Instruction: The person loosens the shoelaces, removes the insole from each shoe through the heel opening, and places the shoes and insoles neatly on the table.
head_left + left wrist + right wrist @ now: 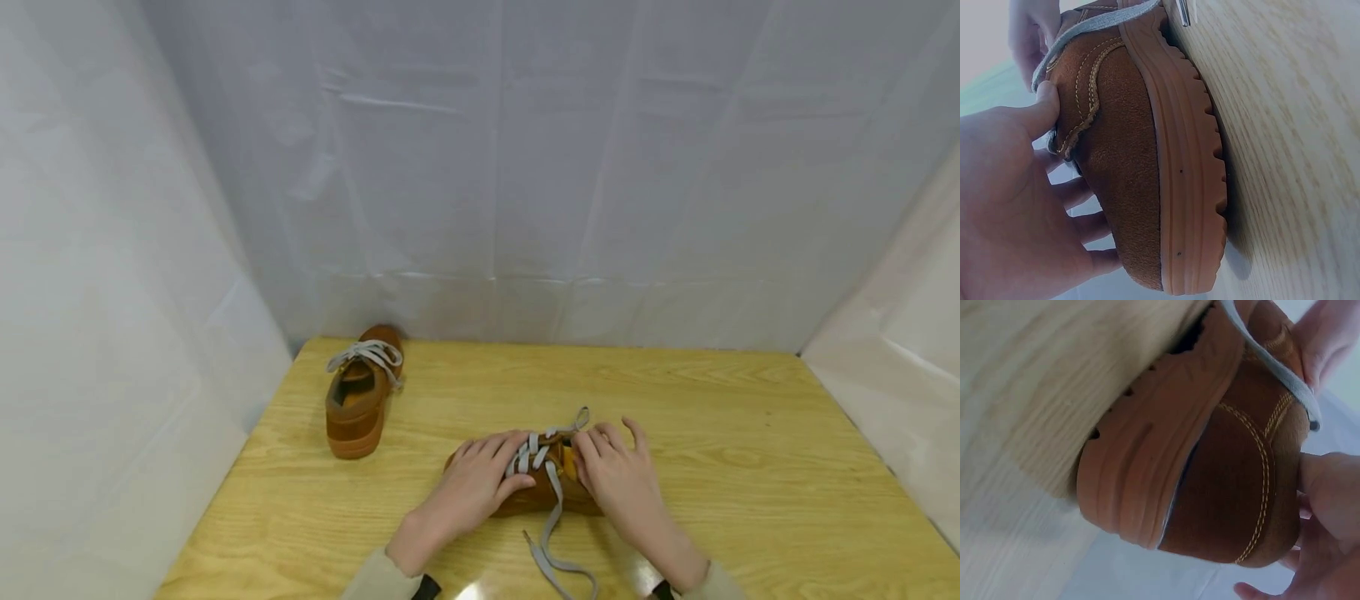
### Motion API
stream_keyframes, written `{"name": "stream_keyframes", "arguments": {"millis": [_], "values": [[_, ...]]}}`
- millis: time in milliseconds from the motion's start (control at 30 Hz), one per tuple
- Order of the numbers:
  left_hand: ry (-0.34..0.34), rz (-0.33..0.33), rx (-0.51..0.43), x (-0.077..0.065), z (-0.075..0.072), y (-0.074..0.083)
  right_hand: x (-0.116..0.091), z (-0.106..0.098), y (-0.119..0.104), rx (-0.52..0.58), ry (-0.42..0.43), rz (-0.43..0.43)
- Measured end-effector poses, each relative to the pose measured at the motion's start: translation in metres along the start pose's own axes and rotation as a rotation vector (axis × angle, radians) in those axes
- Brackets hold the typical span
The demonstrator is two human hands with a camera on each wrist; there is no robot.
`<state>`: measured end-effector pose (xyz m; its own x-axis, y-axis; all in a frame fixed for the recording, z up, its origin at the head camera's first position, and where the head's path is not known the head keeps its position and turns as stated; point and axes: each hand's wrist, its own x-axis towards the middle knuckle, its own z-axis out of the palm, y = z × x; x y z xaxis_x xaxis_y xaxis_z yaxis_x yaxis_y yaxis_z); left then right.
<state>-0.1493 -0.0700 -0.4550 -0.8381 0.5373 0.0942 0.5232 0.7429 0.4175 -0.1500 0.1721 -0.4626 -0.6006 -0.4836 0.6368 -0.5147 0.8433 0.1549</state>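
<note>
A brown suede lace-up shoe (536,500) stands on its sole on the table, toe to the left. My left hand (476,479) holds its front part, thumb on the near side by the laces, fingers across the top and down the far side. At the shoe's opening, my right hand (618,483) grips the collar with bent fingers; the tips are partly hidden inside. Grey laces (532,450) cross over the tongue. One loose lace end (555,521) hangs down the near side onto the wood; another loops up at the far side. The chunky tan sole (1185,187) shows in the left wrist view.
A matching brown shoe (360,429), its grey laces tied in a bow, stands at the back left, toe toward the rear. The light wooden table (750,450) is bordered by white sheeting (555,183) behind and on both sides.
</note>
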Motion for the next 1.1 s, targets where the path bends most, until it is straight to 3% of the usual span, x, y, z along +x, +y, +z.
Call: {"name": "stream_keyframes", "arguments": {"millis": [100,200,333,600,833,1100], "values": [[-0.002,0.000,-0.002,0.001,0.001,0.000,0.000,-0.003,0.000,0.027,-0.101,0.051],[-0.005,0.003,-0.006,0.001,0.000,0.000,0.001,-0.006,-0.002,-0.017,-0.148,0.062],[-0.007,0.004,-0.009,0.002,-0.001,0.002,0.003,-0.006,-0.003,-0.068,-0.127,0.027],[-0.013,0.005,0.013,0.001,-0.001,0.002,0.009,0.000,-0.003,0.029,-0.092,-0.061],[-0.014,0.009,0.021,0.000,0.000,0.001,0.015,-0.003,-0.004,0.034,-0.050,-0.109],[-0.009,0.002,0.004,0.001,0.000,0.000,0.010,-0.012,0.024,0.098,-0.130,-0.086]]}}
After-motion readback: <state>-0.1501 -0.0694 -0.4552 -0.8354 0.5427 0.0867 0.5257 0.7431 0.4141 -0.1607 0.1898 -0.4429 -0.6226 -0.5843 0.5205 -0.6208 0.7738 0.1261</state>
